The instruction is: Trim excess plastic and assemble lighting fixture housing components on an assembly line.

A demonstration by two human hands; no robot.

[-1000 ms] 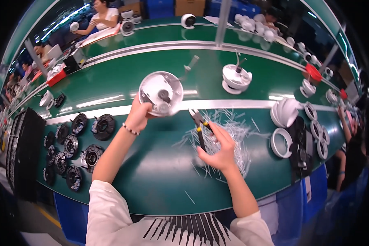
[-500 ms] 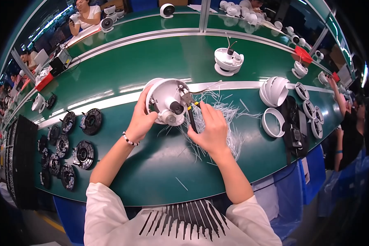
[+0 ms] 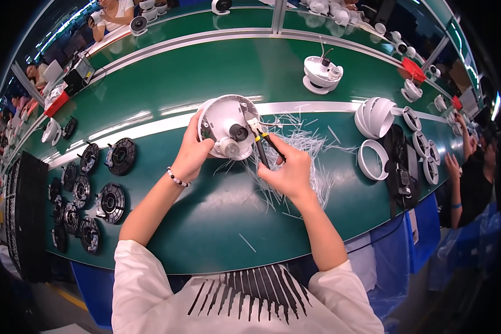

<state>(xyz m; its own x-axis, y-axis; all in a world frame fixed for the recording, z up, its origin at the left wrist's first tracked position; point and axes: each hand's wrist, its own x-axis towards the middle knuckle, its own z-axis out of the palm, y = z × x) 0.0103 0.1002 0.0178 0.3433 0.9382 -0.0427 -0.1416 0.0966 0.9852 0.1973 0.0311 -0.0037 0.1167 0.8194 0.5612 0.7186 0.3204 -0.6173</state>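
My left hand [image 3: 192, 151] grips the left side of a white round housing [image 3: 217, 116], its open face tilted toward me. A black cylinder and a clear round part show inside it. In my right hand [image 3: 290, 173] is a pair of cutting pliers [image 3: 261, 146] with black and yellow handles. Their metal jaws reach into the housing's right side; what lies between them is too small to make out. Beneath and beside the pliers spreads a heap of cut white plastic strips [image 3: 300, 146] on the green table [image 3: 206, 234].
Several black round parts [image 3: 114, 203] lie at the left, beside a black stack [image 3: 25, 217]. White rings [image 3: 373, 160] and nested white shells [image 3: 374, 118] stand to the right. Another white housing [image 3: 322, 75] sits beyond the metal rail. Other people work around the benches.
The pliers' handles have spread wider, and my right hand has turned a little. The whole view has shifted slightly; the housing stays in my left hand.
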